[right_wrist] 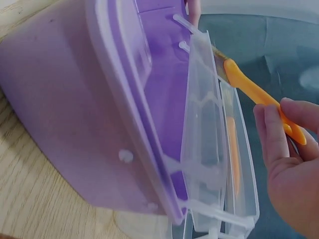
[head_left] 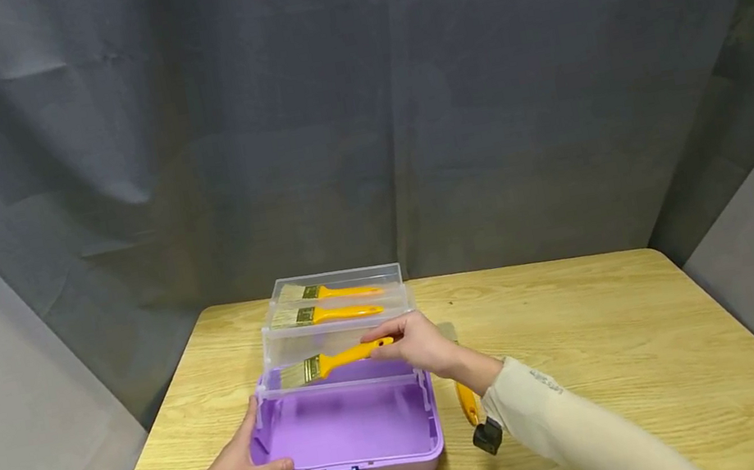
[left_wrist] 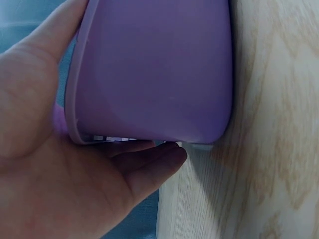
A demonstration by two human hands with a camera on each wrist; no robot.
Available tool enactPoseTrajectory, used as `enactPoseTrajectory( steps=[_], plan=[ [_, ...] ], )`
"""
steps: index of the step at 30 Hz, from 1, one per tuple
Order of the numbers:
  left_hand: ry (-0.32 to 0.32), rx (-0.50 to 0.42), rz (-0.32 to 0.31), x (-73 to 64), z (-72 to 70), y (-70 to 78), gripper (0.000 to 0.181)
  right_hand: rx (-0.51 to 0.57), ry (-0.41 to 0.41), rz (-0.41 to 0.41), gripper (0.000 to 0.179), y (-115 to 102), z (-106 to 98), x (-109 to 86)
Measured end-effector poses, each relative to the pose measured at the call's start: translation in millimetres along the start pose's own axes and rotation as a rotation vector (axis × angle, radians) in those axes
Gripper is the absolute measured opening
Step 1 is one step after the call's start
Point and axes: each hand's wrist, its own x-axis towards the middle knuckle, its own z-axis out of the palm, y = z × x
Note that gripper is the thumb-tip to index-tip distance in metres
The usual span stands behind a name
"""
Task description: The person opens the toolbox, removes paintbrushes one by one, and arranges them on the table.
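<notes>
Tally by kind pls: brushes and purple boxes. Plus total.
Brushes: 4 (1 in the right grip, 2 in the clear trays, 1 on the table, partly hidden behind the right arm)
Purple box: 1
Total: 5

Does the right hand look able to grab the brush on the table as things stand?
Probably not yet: the right hand pinches another yellow-handled brush. Otherwise, the brush on the table seems near enough, though partly hidden in the head view.
</notes>
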Motion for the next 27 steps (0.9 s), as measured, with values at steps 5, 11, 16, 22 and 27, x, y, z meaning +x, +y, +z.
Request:
enactPoseTrajectory(
  steps=[5,11,16,22,27],
  plan=[
    [-0.001,-0.008,-0.001,-0.3,0.3,-0.7,0.116,0.033,-0.005,0.008,0.030,3,-14,-4.7],
    [-0.001,-0.010,0.008,-0.1,0.4,-1.7,0.116,0.102,-0.022,0.017,0.032,6,-34,-13.6],
    [-0.006,-0.026,0.019,-0.9,-0.6,-1.5,0.116,0.122,-0.013,0.028,0.033,11,-52,-22.2],
    [-0.011,-0.030,0.020,-1.4,-1.3,-0.3,0.115,0.276,0.012,0.034,0.036,18,-70,-33.3],
    [-0.009,-0.022,0.028,-1.2,-1.4,-1.0,0.115,0.436,0.023,0.038,0.036,26,-88,-43.0]
  ],
)
